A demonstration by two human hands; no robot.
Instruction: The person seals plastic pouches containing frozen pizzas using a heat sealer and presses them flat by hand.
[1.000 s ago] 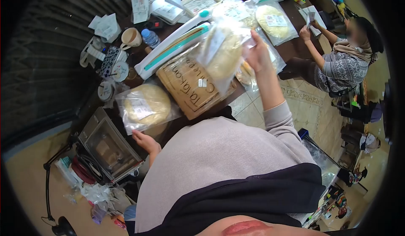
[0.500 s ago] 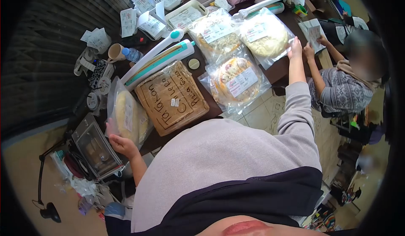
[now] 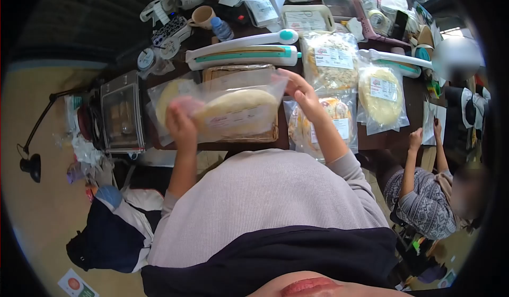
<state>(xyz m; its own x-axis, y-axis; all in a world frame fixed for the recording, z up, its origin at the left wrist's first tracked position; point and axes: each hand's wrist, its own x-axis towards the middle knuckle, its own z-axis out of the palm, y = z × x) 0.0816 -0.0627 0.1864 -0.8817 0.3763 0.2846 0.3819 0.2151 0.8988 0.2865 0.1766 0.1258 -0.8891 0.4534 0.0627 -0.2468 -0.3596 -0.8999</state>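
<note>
A clear plastic bag with a pale, round pizza (image 3: 241, 108) and a printed label is held up, tilted, over the brown taped box (image 3: 265, 133). My left hand (image 3: 183, 124) is closed on the bag's left side. At its upper right corner, the fingers of my right hand (image 3: 307, 96) pinch the plastic edge. Another bagged pale pizza (image 3: 170, 98) lies to the left, partly hidden behind the held bag. Right of the box lie a bagged pizza with toppings (image 3: 339, 111), a labelled bagged pizza (image 3: 330, 66) and a pale bagged one (image 3: 384, 98).
Two white-and-teal bag sealers (image 3: 244, 55) (image 3: 397, 58) lie behind the bags. A mug (image 3: 202, 17), a small bottle (image 3: 221, 29) and label trays (image 3: 307, 20) stand at the back. A clear case (image 3: 123, 114) sits left. A co-worker (image 3: 424, 201) holds papers at right.
My view has turned. My right hand has left the pale bagged pizza at right and come to the held bag's corner. My left hand has lifted that bag across the brown box.
</note>
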